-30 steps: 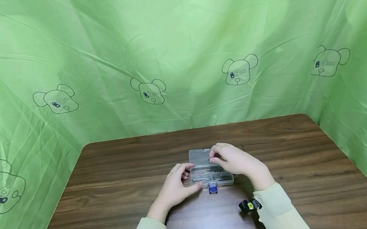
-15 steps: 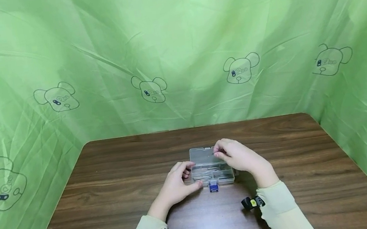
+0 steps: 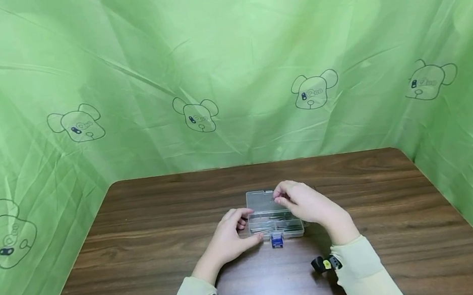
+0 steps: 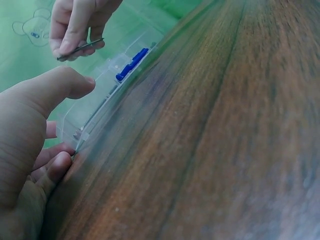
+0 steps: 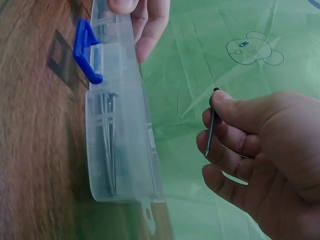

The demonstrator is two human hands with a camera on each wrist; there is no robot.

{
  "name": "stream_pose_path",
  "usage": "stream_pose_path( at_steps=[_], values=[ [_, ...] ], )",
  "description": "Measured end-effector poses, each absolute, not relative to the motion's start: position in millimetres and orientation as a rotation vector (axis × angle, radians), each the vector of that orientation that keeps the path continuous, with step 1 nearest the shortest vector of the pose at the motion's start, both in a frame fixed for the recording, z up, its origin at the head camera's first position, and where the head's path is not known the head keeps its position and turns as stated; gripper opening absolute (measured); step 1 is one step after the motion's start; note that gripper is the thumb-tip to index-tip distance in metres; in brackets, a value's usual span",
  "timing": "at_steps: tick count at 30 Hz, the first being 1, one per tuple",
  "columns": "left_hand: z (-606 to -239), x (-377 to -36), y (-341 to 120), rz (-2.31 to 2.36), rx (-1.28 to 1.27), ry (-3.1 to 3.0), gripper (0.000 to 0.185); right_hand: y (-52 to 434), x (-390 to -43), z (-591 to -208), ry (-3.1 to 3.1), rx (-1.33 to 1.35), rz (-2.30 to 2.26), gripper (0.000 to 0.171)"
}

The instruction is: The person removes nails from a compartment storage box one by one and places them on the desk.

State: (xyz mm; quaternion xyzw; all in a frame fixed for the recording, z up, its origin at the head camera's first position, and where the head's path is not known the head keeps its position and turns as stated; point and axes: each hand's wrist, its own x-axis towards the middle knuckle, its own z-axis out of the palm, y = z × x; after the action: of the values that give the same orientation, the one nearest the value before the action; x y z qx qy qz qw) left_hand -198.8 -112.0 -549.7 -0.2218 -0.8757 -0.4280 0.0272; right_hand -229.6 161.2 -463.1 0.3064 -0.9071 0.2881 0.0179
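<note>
We see a clear plastic box with a blue latch lying near the middle of the brown wooden table, its lid open and several nails resting inside. Our right hand pinches one nail between thumb and fingers just above the box's far side. Our left hand grips the box's left end, thumb on its near edge. Green cloth printed with bears surrounds the table.
</note>
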Motion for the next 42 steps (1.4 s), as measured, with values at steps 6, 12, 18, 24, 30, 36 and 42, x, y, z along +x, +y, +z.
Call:
stream_pose_path(
  at_steps=[6, 12, 18, 24, 30, 36, 42],
  values=[
    [-549.4, -198.6, -111.5, -1.337, -0.676, -2.708, 0.066, 173.5, -232.8, -462.4, -2.772, 0.906, 0.934, 0.013],
    [-549.7, -199.2, -111.1, -1.335, -0.676, -2.713, 0.066, 191.9, -236.2, -462.5, -2.703, 0.880, 0.961, 0.017],
    [-549.4, -198.9, -111.1, -1.328, -0.682, -2.715, 0.065, 219.2, -237.2, -461.3, -2.697, 0.750, 1.009, 0.014],
    [-550.7, -199.8, -110.5, -1.314, -0.691, -2.712, 0.065, 254.3, -238.3, -467.6, -2.723, 0.528, 1.011, 0.016],
    [-551.7, -199.8, -111.0, -1.325, -0.683, -2.702, 0.066, 277.9, -239.8, -479.5, -2.748, 0.307, 1.036, 0.020],
    [-550.7, -198.5, -111.5, -1.324, -0.662, -2.710, 0.066, 280.0, -245.8, -495.7, -2.736, 0.201, 1.061, 0.018],
    [-547.9, -197.3, -109.8, -1.324, -0.661, -2.722, 0.065, 275.2, -250.1, -511.3, -2.756, 0.150, 1.053, 0.016]
  ],
)
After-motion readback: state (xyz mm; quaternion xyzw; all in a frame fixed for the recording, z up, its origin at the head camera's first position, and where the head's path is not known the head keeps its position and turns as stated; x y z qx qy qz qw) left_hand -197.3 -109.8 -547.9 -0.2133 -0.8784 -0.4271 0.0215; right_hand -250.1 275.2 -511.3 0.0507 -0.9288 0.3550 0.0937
